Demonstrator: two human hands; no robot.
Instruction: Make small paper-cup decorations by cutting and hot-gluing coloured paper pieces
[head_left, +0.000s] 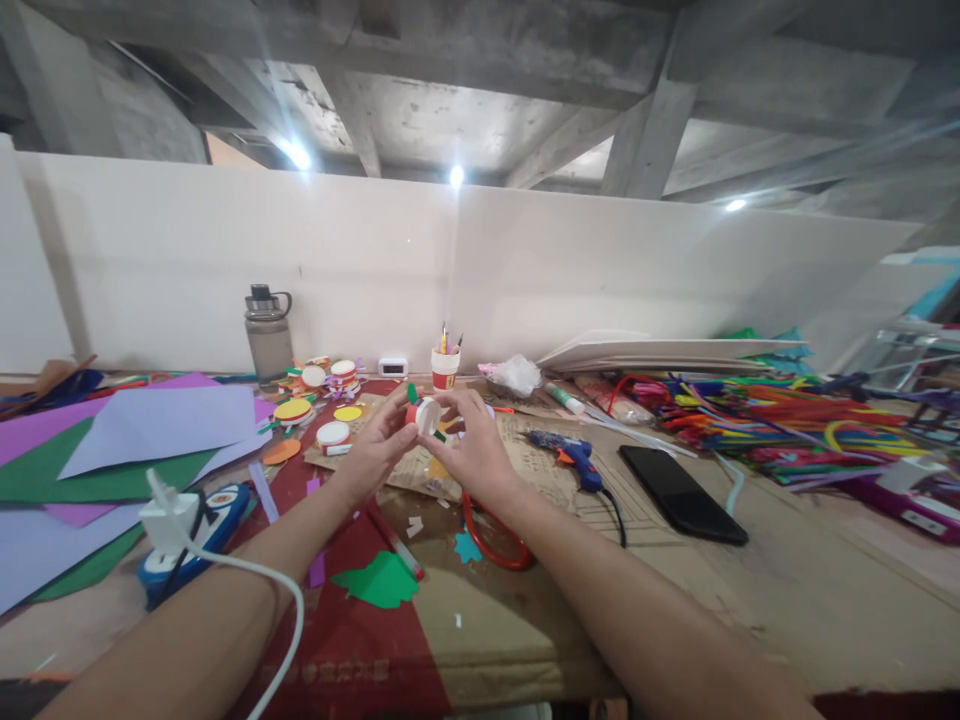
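Though fingers hide its edges, both hands [426,440] pinch one round piece [428,417] | far side unclear

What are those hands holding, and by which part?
A small round red-and-white piece, its rim held at opposite sides by the left hand and right hand.

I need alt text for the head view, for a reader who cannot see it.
A person's left hand and right hand hold a small round red-and-white piece over a cluttered table. To the right lie a blue glue gun and a black phone; to the left, sheets of coloured paper.
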